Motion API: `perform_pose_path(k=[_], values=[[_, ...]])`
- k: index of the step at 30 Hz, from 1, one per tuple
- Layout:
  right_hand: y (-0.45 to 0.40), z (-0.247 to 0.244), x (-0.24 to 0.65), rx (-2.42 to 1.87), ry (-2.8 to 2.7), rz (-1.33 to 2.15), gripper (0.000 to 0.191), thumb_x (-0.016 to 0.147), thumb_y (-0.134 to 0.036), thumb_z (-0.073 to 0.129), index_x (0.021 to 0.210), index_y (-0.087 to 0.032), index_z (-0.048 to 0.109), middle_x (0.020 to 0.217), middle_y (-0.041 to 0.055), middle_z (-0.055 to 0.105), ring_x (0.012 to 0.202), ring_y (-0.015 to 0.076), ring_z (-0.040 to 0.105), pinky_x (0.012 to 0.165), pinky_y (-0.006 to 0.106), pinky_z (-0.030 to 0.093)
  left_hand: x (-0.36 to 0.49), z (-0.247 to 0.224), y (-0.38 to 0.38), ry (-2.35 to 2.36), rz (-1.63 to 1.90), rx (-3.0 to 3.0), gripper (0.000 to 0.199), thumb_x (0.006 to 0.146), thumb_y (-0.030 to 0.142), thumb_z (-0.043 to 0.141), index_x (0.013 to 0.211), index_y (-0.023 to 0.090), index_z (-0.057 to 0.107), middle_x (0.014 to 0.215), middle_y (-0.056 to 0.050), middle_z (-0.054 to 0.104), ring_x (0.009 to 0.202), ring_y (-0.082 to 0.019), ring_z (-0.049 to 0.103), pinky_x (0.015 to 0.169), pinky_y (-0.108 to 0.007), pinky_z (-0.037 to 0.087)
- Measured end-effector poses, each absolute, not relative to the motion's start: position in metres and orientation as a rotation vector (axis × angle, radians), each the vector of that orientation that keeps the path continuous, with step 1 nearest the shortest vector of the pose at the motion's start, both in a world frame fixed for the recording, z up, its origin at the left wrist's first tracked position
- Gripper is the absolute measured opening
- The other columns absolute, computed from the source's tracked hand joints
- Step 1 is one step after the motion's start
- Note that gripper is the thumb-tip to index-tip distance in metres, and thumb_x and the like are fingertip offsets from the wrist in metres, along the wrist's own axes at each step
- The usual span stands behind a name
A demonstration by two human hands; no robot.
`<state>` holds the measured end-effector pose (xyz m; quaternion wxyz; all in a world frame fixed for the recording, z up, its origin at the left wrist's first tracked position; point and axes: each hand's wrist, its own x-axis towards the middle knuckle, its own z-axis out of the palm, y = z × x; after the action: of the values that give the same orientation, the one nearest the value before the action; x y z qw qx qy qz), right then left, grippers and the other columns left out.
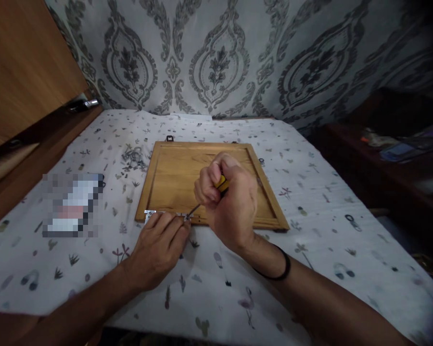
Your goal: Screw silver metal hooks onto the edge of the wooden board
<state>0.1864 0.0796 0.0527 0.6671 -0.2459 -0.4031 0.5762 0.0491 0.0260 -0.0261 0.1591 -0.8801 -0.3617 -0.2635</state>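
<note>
A framed wooden panel (187,168) lies flat on the patterned sheet. Along its near edge, toward the left, sits a shiny metal strip (150,213), partly covered by fingers. My left hand (162,245) is closed at that edge, its fingers bent together and pressing on the strip. My right hand (234,202) is wrapped round the yellow and black handle of a screwdriver (222,184). The shaft slants down to the left, and its tip meets the strip beside my left fingertips. What lies beneath the left fingers is hidden.
A pile of small metal pieces (134,157) lies left of the panel. A blurred-out phone-like object (74,206) rests farther left. Wooden furniture (29,62) stands at the left, patterned wallpaper (220,62) behind. A dark shelf (382,178) with items is at the right.
</note>
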Motion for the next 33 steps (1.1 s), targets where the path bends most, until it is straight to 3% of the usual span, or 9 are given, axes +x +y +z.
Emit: perform_pose_path(k=[16, 22, 26, 33], values=[[0.082, 0.047, 0.185, -0.574, -0.957, 1.293, 0.031, 0.093, -0.027, 0.048, 0.063, -0.022, 0.04, 0.047, -0.0091, 0.03, 0.042, 0.0076, 0.02, 0.043, 0.022, 0.023, 0.049, -0.026, 0.026, -1.049, -0.755, -2.516, 0.012, 0.095, 0.013, 0.055, 0.103, 0.011, 0.064, 0.096, -0.01, 0.071, 0.088, -0.023, 0.059, 0.078, -0.038, 0.044], [0.082, 0.043, 0.189, -0.549, -1.234, 1.344, 0.034, 0.1, -0.041, 0.045, 0.075, -0.021, 0.055, 0.061, -0.004, 0.04, 0.055, 0.0114, 0.035, 0.053, 0.026, 0.029, 0.049, -0.026, 0.026, -1.043, -0.773, -2.499, 0.013, 0.096, 0.012, 0.053, 0.103, 0.011, 0.064, 0.096, -0.011, 0.072, 0.087, -0.024, 0.059, 0.077, -0.039, 0.044], [0.085, 0.04, 0.195, -0.525, -1.309, 1.385, 0.03, 0.101, -0.038, 0.043, 0.091, -0.02, 0.065, 0.072, -0.0012, 0.047, 0.066, 0.0129, 0.044, 0.063, 0.027, 0.035, 0.049, -0.025, 0.026, -1.035, -0.771, -2.499, 0.012, 0.096, 0.012, 0.053, 0.102, 0.01, 0.064, 0.094, -0.011, 0.072, 0.086, -0.023, 0.058, 0.076, -0.038, 0.043], [0.09, 0.041, 0.21, -0.521, -1.358, 1.363, 0.027, 0.101, -0.035, 0.048, 0.087, -0.021, 0.065, 0.08, -0.0007, 0.056, 0.076, 0.0128, 0.053, 0.075, 0.027, 0.041, 0.048, -0.027, 0.026, -1.029, -0.75, -2.502, 0.014, 0.096, 0.012, 0.054, 0.107, 0.01, 0.062, 0.093, -0.01, 0.071, 0.087, -0.024, 0.057, 0.077, -0.038, 0.044]])
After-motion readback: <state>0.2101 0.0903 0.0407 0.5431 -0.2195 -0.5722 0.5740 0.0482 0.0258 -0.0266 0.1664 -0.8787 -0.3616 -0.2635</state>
